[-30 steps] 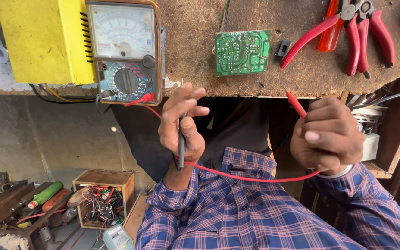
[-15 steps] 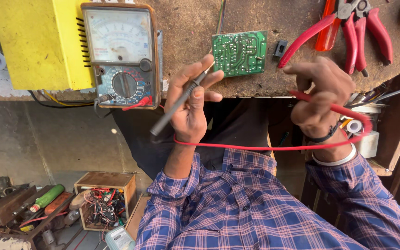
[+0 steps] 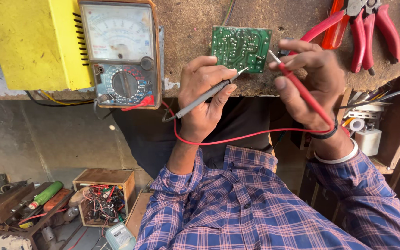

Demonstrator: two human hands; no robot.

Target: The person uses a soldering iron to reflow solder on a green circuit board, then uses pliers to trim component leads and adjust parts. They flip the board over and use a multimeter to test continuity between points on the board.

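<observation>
Green and dotted with solder joints, the circuit board (image 3: pixel 240 48) lies solder side up on the rough worktop (image 3: pixel 188 28), just above both hands. The left hand (image 3: pixel 203 99) pinches the black probe (image 3: pixel 204 98) between thumb and fingers like a pen, its metal tip at the board's lower edge; whether it touches a joint is too fine to tell. The right hand (image 3: pixel 310 81) pinches the red probe (image 3: pixel 302 90) the same way, its tip at the board's right edge. The red lead (image 3: pixel 237 138) loops below both wrists and runs back to the analogue multimeter (image 3: pixel 122 53), which stands beside a yellow box (image 3: pixel 33 44) to the left. Red-handled pliers (image 3: pixel 366 28) lie on the worktop to the right, untouched.

Judging by how things lie, the meter is plugged in and both probes are gripped and brought to the board, so the setting-up looks done. The measuring itself seems only at its start: the tips must settle on chosen joints and the needle be read, and its position is not clear here.
</observation>
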